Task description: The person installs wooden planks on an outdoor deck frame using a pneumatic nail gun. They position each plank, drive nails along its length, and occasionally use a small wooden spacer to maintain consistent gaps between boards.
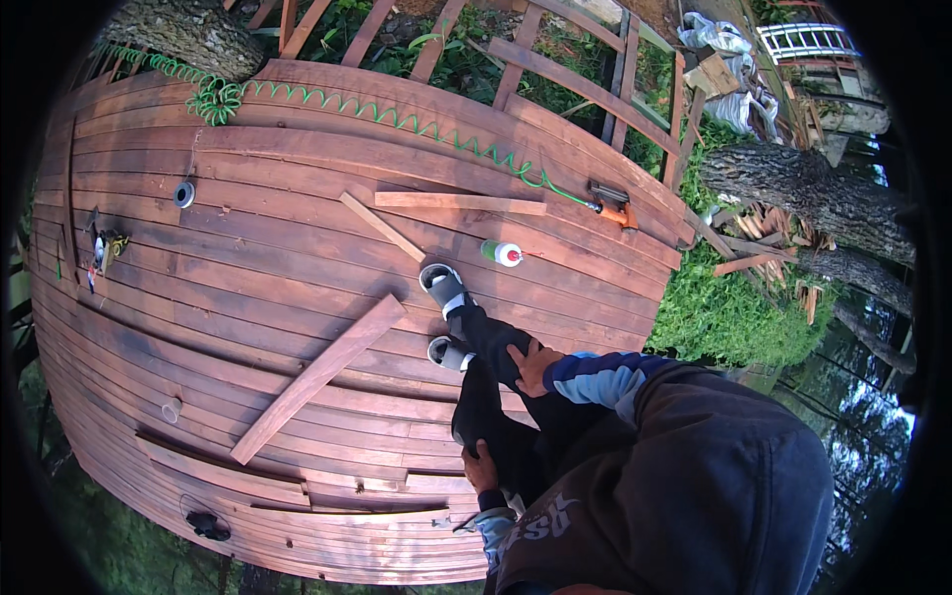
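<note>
My right hand [535, 368] rests on the upper dark trouser leg [496, 337], fingers apart and lying over the cloth. My left hand [480, 468] lies against the lower trouser leg [476, 407], fingers slightly apart. My feet in grey-and-white shoes [443, 288] stand on the reddish wooden deck [278, 228]. Beside them are a green-and-white bottle [501, 253], a short thin slat [382, 223] and a wide loose board [317, 382]. An orange nail gun [613, 208] on a coiled green hose [416, 127] lies farther off.
Another board [456, 201] and a grey roll [183, 194] lie on the deck, with assorted tools [104, 253] at far left and several loose strips [223, 466] below. Tree trunks [793, 193], open joists [585, 74], scrap wood and a white ladder [806, 42] border the deck.
</note>
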Available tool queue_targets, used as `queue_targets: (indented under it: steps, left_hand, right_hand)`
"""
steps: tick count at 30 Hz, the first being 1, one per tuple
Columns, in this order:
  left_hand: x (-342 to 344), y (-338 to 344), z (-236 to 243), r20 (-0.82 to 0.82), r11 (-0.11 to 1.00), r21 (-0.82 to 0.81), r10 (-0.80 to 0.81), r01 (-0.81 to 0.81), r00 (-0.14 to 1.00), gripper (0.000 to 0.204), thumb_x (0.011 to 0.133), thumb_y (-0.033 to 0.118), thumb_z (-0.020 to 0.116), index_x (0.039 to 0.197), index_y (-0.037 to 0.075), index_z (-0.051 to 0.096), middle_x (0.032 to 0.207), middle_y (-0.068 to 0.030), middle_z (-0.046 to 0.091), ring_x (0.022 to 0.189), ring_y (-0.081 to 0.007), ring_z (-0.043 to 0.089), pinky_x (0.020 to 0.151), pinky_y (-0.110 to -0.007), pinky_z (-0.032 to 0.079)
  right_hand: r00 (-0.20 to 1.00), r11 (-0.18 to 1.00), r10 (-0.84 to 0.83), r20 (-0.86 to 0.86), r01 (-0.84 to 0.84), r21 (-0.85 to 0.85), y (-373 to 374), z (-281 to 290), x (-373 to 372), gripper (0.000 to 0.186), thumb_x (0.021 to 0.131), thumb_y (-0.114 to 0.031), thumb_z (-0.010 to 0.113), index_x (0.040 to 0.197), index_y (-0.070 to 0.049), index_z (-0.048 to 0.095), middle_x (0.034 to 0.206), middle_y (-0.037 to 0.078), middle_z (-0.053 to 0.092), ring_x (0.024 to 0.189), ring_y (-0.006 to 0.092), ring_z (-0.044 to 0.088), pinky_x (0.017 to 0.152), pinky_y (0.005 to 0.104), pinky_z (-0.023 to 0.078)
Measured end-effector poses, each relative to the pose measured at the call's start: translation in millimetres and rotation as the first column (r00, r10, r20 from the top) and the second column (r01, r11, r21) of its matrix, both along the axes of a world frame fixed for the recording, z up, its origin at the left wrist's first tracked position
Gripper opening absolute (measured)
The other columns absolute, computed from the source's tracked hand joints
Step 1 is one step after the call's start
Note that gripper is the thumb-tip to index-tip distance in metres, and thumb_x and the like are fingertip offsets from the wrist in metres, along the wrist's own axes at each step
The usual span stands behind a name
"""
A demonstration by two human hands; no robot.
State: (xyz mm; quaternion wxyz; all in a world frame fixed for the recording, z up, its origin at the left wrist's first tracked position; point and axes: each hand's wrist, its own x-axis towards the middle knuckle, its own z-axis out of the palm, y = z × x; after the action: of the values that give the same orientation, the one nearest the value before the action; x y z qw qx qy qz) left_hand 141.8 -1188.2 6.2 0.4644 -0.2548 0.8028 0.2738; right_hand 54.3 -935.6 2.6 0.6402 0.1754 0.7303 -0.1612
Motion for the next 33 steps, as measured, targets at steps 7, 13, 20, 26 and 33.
queue_targets:
  steps: [7,13,20,26,33]
  left_hand:
    - [-10,-70,-25,-0.021,0.966,-0.03,-0.258,0.258,0.966,0.051,0.082,0.044,0.059,0.087,-0.006,0.065,0.077,-0.024,0.066,0.077,-0.0403,0.063,0.072,-0.046,0.049]
    - [-63,-100,-32,-0.003,0.998,-0.041,-0.043,0.043,0.999,0.04,0.082,0.034,0.064,0.082,-0.006,0.064,0.069,-0.0159,0.066,0.059,-0.0213,0.064,0.053,-0.033,0.05]
    - [-170,-50,-5,0.029,0.991,0.077,0.11,-0.112,0.993,0.026,0.085,0.025,0.061,0.091,0.0,0.062,0.076,-0.0078,0.062,0.063,-0.0166,0.062,0.049,-0.026,0.049]
    - [-246,17,-2,-0.342,0.978,0.167,-0.06,0.123,0.938,0.022,0.086,0.016,0.058,0.098,-0.002,0.063,0.086,-0.0124,0.067,0.08,-0.0195,0.063,0.076,-0.03,0.05]
    - [-317,60,58,-0.43,0.838,-0.116,-0.527,0.534,0.733,0.037,0.081,0.018,0.06,0.113,-0.001,0.057,0.118,-0.0215,0.056,0.113,-0.0376,0.049,0.1,-0.043,0.036]
  right_hand:
    - [0.946,0.983,-0.182,-0.269,0.184,-0.016,-21,10,-12,0.069,0.085,-0.038,0.057,0.141,-0.017,0.023,0.141,0.031,0.023,0.121,0.0518,0.038,0.087,0.0603,0.044]
    - [0.834,0.943,-0.321,-0.449,0.323,-0.075,-19,-19,-29,0.054,0.082,-0.032,0.058,0.131,-0.017,0.04,0.137,0.017,0.032,0.123,0.0473,0.033,0.081,0.0682,0.041]
    - [0.947,0.956,-0.295,-0.126,0.294,-0.026,-9,-39,-58,0.054,0.087,-0.031,0.051,0.138,-0.024,0.035,0.149,0.013,0.018,0.13,0.0512,0.024,0.087,0.0688,0.038]
    - [0.922,0.92,-0.386,-0.04,0.381,-0.094,16,-33,-75,0.054,0.089,-0.033,0.051,0.139,-0.028,0.033,0.151,0.012,0.012,0.131,0.0511,0.023,0.086,0.0691,0.04]
    - [0.929,0.927,-0.369,-0.023,0.367,-0.08,22,-34,-87,0.048,0.088,-0.038,0.052,0.133,-0.022,0.045,0.148,0.016,0.018,0.127,0.051,0.029,0.084,0.0656,0.042]
